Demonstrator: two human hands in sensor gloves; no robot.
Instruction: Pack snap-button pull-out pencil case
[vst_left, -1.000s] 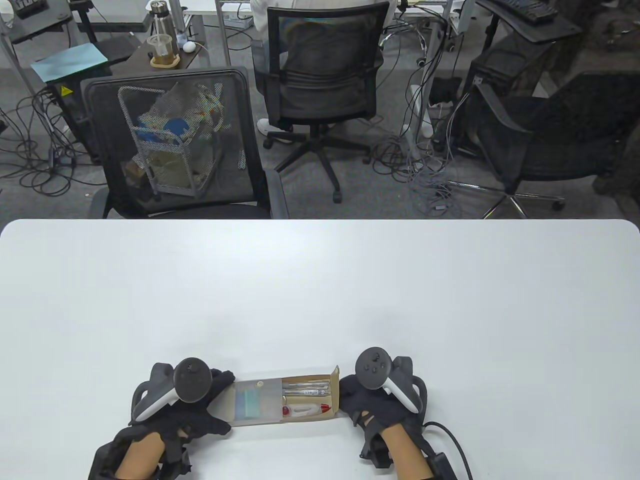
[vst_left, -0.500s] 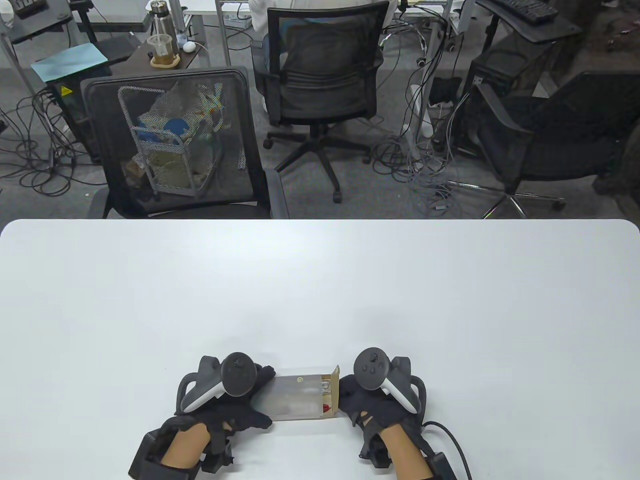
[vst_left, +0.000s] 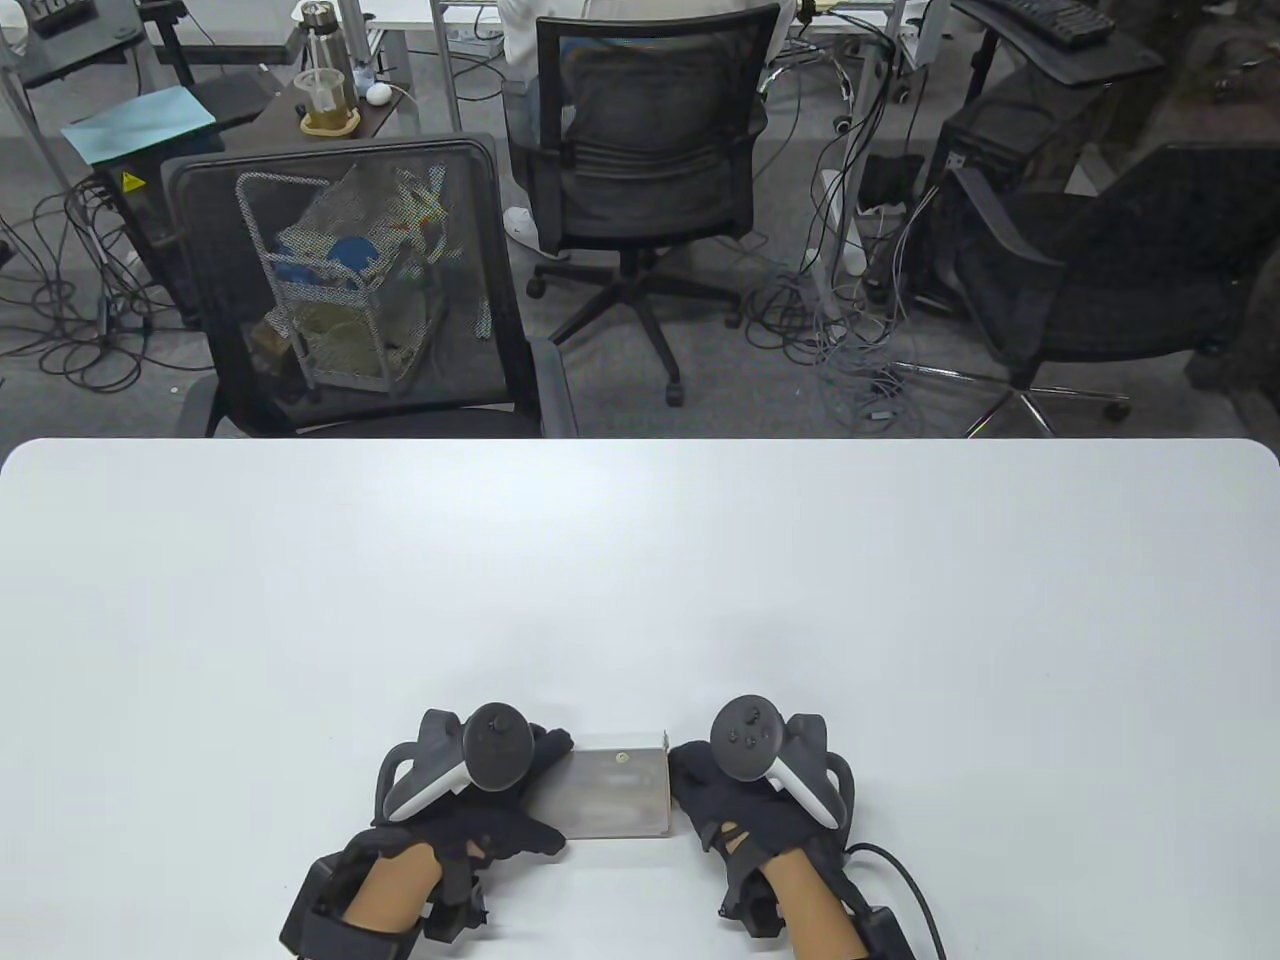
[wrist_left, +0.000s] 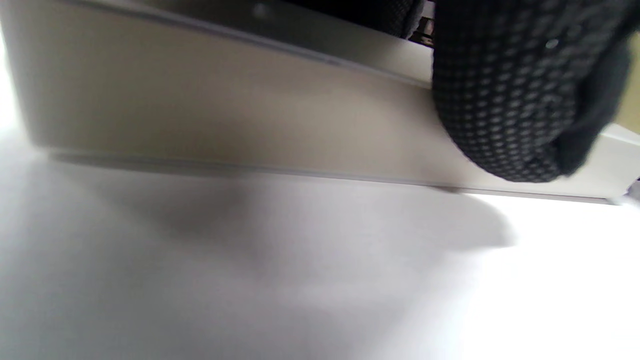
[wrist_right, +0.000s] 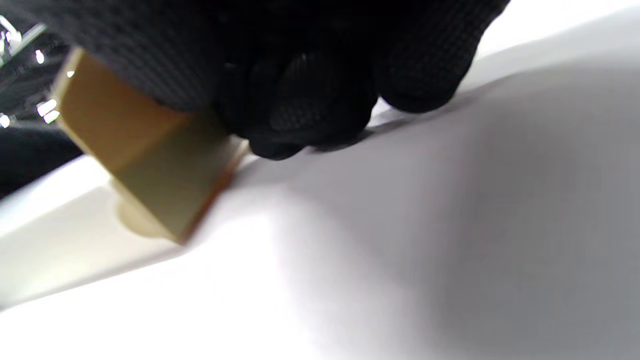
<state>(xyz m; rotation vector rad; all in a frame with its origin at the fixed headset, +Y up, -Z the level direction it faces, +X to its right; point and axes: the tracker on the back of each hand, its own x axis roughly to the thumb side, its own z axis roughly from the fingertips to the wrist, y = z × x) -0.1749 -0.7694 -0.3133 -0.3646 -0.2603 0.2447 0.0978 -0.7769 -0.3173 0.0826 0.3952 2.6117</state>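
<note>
The pencil case (vst_left: 620, 798) is a frosted grey sleeve with a white snap button (vst_left: 622, 758) on top, lying near the front edge of the white table (vst_left: 640, 580). Its tan inner tray is pushed in; the pens inside are hidden. My left hand (vst_left: 520, 800) holds the case's left end; in the left wrist view a gloved finger (wrist_left: 505, 100) lies on the case's long side (wrist_left: 225, 110). My right hand (vst_left: 705, 790) presses on the right end; the right wrist view shows my fingers (wrist_right: 300, 110) on the tan end of the case (wrist_right: 150, 165).
Black mesh office chairs (vst_left: 350, 290) stand just past the table's far edge, with cables on the floor behind. A cable (vst_left: 900, 880) trails from my right wrist across the table's front right.
My left hand slid the sleeve to the right over the tan tray, covering the pens and eraser. The tray is now fully inside. My right hand stayed at the right end.
</note>
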